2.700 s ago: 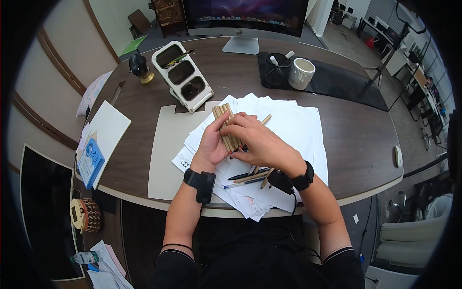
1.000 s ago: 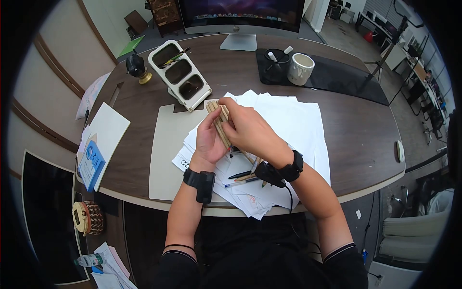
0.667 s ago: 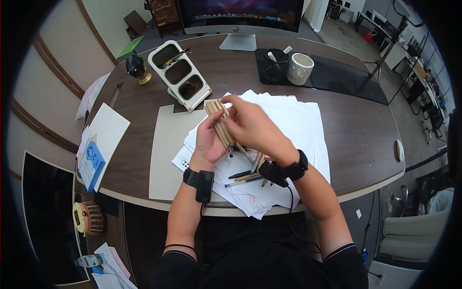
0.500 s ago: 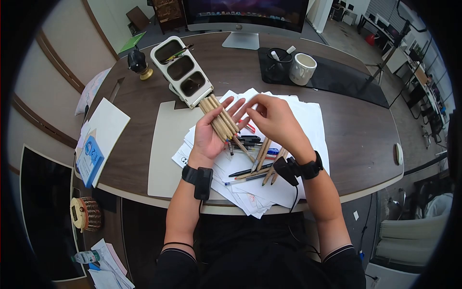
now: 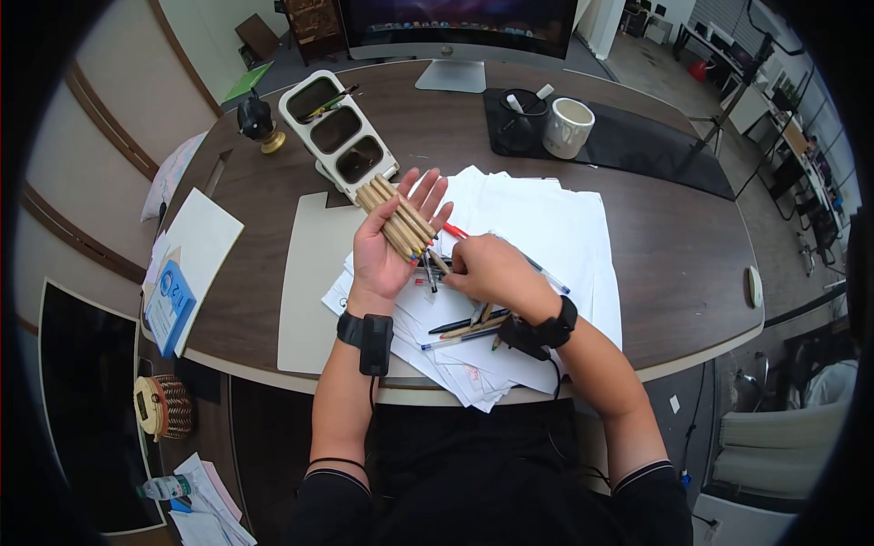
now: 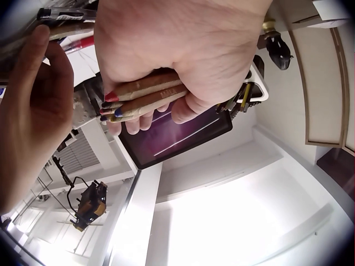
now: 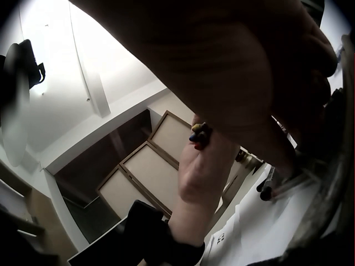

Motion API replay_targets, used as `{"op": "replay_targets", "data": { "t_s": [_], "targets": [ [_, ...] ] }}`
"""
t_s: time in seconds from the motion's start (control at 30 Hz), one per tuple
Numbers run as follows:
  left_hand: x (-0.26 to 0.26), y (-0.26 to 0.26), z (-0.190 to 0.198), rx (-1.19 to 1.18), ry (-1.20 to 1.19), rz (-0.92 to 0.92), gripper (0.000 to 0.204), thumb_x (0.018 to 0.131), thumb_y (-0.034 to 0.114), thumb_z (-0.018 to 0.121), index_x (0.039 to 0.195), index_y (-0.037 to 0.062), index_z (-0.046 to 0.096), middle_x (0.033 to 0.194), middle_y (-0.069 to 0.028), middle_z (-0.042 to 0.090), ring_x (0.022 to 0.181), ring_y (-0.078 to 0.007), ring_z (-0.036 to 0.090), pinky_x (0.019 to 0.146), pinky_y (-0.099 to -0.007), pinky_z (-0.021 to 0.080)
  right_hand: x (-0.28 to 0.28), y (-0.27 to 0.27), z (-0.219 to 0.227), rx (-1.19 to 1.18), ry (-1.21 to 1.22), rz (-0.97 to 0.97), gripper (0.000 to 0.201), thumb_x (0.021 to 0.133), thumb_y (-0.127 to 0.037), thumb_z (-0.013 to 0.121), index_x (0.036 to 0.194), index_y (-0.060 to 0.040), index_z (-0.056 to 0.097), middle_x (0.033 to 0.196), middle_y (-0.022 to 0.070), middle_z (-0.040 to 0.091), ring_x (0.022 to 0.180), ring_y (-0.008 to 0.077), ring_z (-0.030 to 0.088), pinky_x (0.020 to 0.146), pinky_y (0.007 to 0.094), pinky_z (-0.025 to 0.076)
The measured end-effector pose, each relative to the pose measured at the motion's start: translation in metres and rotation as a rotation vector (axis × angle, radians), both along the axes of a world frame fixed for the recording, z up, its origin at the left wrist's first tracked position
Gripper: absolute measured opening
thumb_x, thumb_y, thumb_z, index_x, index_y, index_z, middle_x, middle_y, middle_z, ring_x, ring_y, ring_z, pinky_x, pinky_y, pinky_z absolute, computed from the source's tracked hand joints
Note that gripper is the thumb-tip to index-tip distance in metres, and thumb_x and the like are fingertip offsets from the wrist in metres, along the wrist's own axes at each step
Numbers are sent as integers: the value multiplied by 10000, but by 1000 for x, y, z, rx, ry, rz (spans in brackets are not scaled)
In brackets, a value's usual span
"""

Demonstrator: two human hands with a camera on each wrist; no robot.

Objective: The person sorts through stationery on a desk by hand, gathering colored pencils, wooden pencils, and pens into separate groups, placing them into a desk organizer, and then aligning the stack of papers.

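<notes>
A bundle of wooden colored pencils [image 5: 396, 218] lies across the palm of my left hand [image 5: 381, 250], clamped by the thumb while the fingers stretch out. Red, blue and yellow tips [image 7: 198, 136] poke from its near end. To the right, my right hand [image 5: 505, 276] is down at a loose pile of pens and pencils, its thumb and index finger around a wooden colored pencil [image 5: 439, 262]. That hand covers much of the pile. A black pen [image 5: 455, 325] and a blue-capped clear pen [image 5: 446, 344] stick out below it.
White papers [image 5: 537, 214] lie under the pile on a beige desk mat [image 5: 309, 291]. A slanted white three-slot holder [image 5: 393, 168] stands just beyond my left hand. Farther back are a mug [image 5: 570, 129], a black pen cup [image 5: 522, 123] and a monitor [image 5: 455, 36].
My right hand worked on the pencils in my left hand, drew away open, then lowered to the pile. The left hand's fingers have spread and its bundle shifted slightly left.
</notes>
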State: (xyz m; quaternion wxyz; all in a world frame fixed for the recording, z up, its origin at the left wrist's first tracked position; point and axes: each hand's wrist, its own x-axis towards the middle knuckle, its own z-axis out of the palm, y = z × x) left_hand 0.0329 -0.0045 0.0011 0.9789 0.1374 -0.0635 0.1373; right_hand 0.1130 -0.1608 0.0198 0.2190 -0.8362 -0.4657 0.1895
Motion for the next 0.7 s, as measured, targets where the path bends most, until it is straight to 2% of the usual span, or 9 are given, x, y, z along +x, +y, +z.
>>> {"op": "replay_targets", "data": {
  "t_s": [0.07,0.17,0.27,0.3,0.37,0.47,0.6,0.63,0.7],
  "targets": [
    [0,-1,0,-6,-2,-21,457,980,109,385,1418,-15,355,1493,-231,349,1421,-346,308,1177,-534,259,0,5,-9,-14,-62,-12,230,754,-207,682,784,18,718,766,221,679,707,354,670,709,410,546],
    [0,0,0,-31,-4,-43,444,983,110,383,1408,-16,363,1492,-237,346,1419,-354,309,1176,-543,258,4,4,2,35,115,-85,256,767,-221,671,776,33,696,729,222,672,677,346,674,684,405,549],
    [0,0,0,-54,14,-42,431,985,113,380,1396,-17,372,1489,-240,347,1417,-358,310,1175,-547,258,16,-7,9,308,269,-227,251,798,-209,646,833,39,673,723,202,680,658,280,685,652,363,542],
    [0,0,0,-59,20,-40,427,986,114,378,1393,-17,375,1488,-240,348,1416,-358,311,1175,-547,259,21,-12,19,284,428,-259,202,862,-136,595,970,35,606,669,107,663,603,114,633,579,237,494],
    [0,0,0,-61,29,-39,423,988,116,375,1389,-18,379,1485,-240,350,1416,-359,312,1173,-547,262,31,-17,20,592,510,-240,214,865,-128,602,1012,28,600,765,125,695,662,127,650,590,255,495],
    [1,-2,-2,-57,42,-53,417,992,127,375,1384,-14,380,1472,-240,365,1405,-361,329,1167,-545,280,25,-17,36,859,335,-314,163,901,-78,591,1036,13,602,874,113,696,732,122,645,637,257,509],
    [3,-6,-5,-63,51,-110,409,1004,162,385,1378,-5,380,1452,-237,387,1384,-358,363,1154,-537,314,5,-8,45,983,25,-153,197,889,-66,619,1070,13,629,916,112,689,769,182,663,648,277,520],
    [3,-6,-6,-67,55,-129,410,1008,171,386,1379,-4,380,1452,-236,387,1384,-355,363,1152,-535,317,2,-6,45,964,-44,-90,212,874,-37,611,1081,2,630,965,132,685,835,227,662,673,307,525],
    [4,-3,-14,-29,2,-190,411,1025,210,395,1379,2,381,1398,-216,453,1315,-333,458,1092,-505,405,0,-5,49,854,-203,20,249,835,-2,607,1083,-9,633,1002,135,682,933,275,645,743,357,520]
  ]
}}
